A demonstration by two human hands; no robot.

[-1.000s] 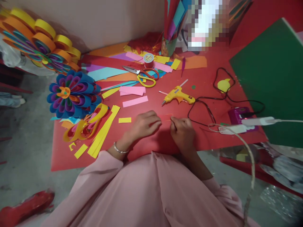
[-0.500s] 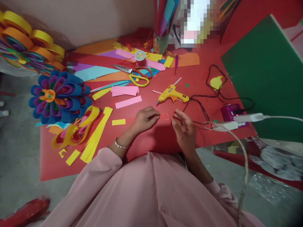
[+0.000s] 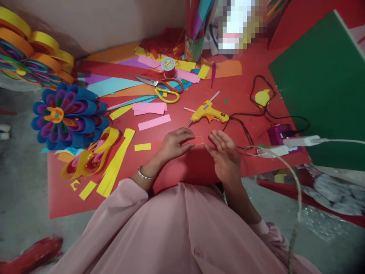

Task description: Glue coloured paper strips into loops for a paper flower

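Two hands, both yours, are positioned over the near part of the red table (image 3: 64,198). Its near edge runs from the lower-left corner, passes behind your pink garment (image 3: 162,228) and reappears beyond your right forearm. At the right side, the green board (image 3: 319,99) lies along the table edge. Red surface shows between your right hand (image 3: 226,154) and the purple box (image 3: 275,135); a black cord (image 3: 248,113) loops over this area. Just beyond your hands lies the yellow glue gun (image 3: 209,112), nozzle directed toward your left hand (image 3: 176,144). Left of that hand are a short yellow piece (image 3: 142,147) and, nearer the side edge, long yellow strips (image 3: 116,165). Pink strips (image 3: 154,122) and scissors (image 3: 168,89) bound the far side.

Labels: the thread spool (image 3: 168,66) carries a printed top label, and the glue gun a plate on its body. Lettering on both is too small to read.

The pale-edged red strip (image 3: 199,140) lies on the table between your hands, one end showing. Left-hand fingers are bent, a narrow gap separating them from the thumb; whether they press the strip cannot be told. Right-hand fingers are extended and spread from the thumb, gripping nothing visible, just right of the strip's end.
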